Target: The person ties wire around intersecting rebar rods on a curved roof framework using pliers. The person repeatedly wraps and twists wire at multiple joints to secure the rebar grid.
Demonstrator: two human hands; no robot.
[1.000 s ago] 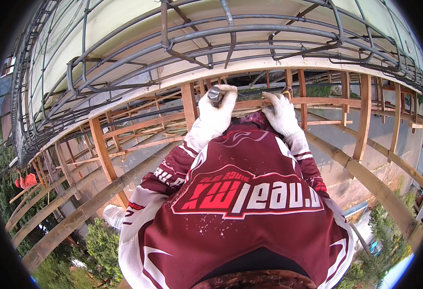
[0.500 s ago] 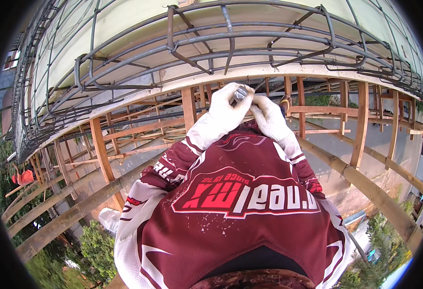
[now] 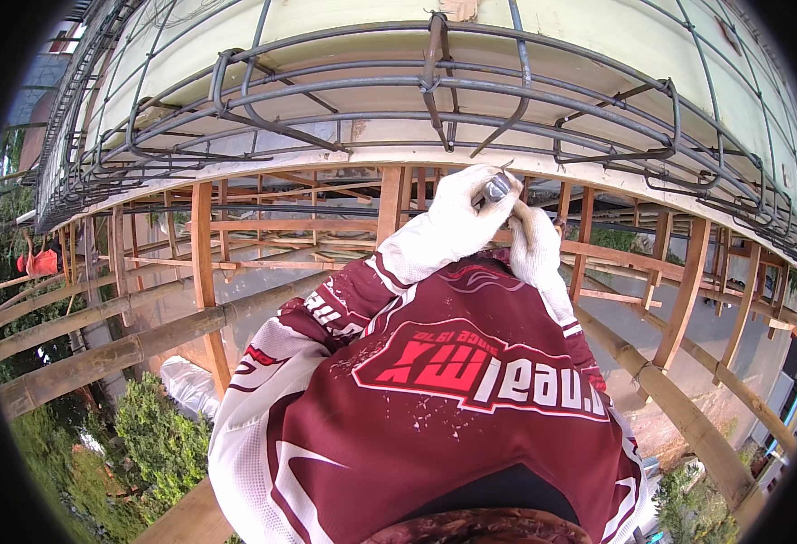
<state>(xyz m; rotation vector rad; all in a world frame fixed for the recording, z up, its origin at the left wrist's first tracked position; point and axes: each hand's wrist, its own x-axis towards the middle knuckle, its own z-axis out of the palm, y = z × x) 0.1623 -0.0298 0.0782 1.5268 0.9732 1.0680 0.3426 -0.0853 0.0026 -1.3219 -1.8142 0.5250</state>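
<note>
The wearer's left hand (image 3: 457, 213), in a white knitted glove, is gripping a dark grey tool (image 3: 497, 189), its fingers closing around it so that only a blunt, rounded end is showing; the tool's remaining length is being hidden by the glove; a thin dark tip (image 3: 507, 164) is projecting just above the fingers, and its connection to the tool cannot be determined. The right hand (image 3: 536, 243), also gloved, is bending its fingers close beside the left hand, just below the tool; whether it is holding anything cannot be told from this view. Both hands are sitting in front of the chest, over a maroon jersey (image 3: 507, 462); the tool is lying nearest the pale board edge (image 3: 389, 154), below a cage of steel bars (image 3: 431, 62); a cream panel (image 3: 344, 18) is showing behind the bars. Timber posts (image 3: 203, 263) are standing beneath the edge, at both sides of the hands; bamboo poles (image 3: 136, 346) are crossing lower down; a white sheet (image 3: 190, 385) is lying near green bushes (image 3: 163, 444) at lower left; an orange-red shape (image 3: 42, 262) is showing at far left, too small to identify.
</note>
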